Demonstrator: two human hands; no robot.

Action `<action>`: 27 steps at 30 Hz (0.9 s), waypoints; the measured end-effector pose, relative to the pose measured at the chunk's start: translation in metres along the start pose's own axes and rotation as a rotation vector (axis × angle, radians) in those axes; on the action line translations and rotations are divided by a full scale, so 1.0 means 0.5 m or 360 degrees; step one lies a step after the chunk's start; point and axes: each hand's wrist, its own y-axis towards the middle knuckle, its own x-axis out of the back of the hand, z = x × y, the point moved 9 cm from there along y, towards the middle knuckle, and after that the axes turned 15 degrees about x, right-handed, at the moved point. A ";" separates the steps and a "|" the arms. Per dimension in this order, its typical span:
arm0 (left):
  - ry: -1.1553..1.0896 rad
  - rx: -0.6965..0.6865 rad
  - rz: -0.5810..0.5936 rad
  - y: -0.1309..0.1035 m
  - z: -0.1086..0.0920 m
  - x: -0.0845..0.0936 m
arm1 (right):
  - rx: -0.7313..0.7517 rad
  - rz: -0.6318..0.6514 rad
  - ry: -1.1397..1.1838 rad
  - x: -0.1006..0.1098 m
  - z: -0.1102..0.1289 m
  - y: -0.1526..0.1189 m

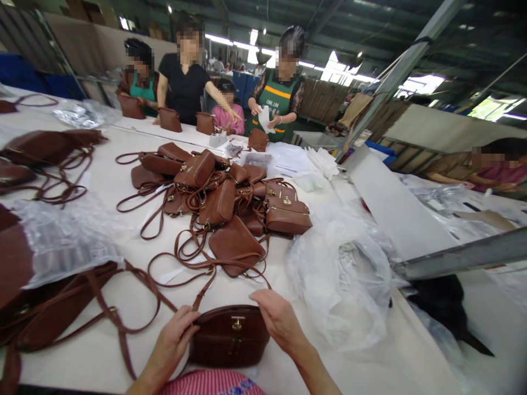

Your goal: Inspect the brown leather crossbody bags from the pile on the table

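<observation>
I'm gripping the dark brown handbag (229, 337) with left hand (175, 337) and right hand (279, 318) on its sides; judging next: working its gold clasp (236, 325).

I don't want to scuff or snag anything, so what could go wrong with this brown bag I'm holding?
The loose strap trails by your left hand and could snag as the dark brown handbag moves. Your right hand sits close to the crumpled plastic bags, which could get dragged along.

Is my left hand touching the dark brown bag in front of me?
Touching. The head view shows the left hand with its fingers on the bag's left upper edge, no gap between them.
</observation>
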 end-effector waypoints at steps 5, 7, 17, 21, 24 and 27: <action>0.0308 -0.0117 -0.0121 -0.003 -0.007 0.009 | 0.0000 0.0557 0.0338 -0.060 0.072 0.016; 0.0549 -0.0238 -0.0258 -0.016 -0.033 0.012 | 0.0045 0.0644 0.0215 -0.077 0.089 0.003; 0.0941 -0.0966 -0.0180 -0.081 -0.155 -0.062 | 0.0155 0.0515 -0.0659 -0.099 0.078 0.000; 0.0764 -0.0931 0.0227 -0.080 -0.164 -0.076 | 0.0091 0.0183 -0.0736 -0.071 0.039 0.007; 0.0631 -0.0713 0.0687 -0.072 -0.167 -0.092 | -0.0045 0.0069 -0.0718 -0.065 -0.001 0.010; 0.0640 -0.0595 0.0799 -0.063 -0.171 -0.093 | -0.0099 0.0083 -0.0732 -0.063 -0.004 0.015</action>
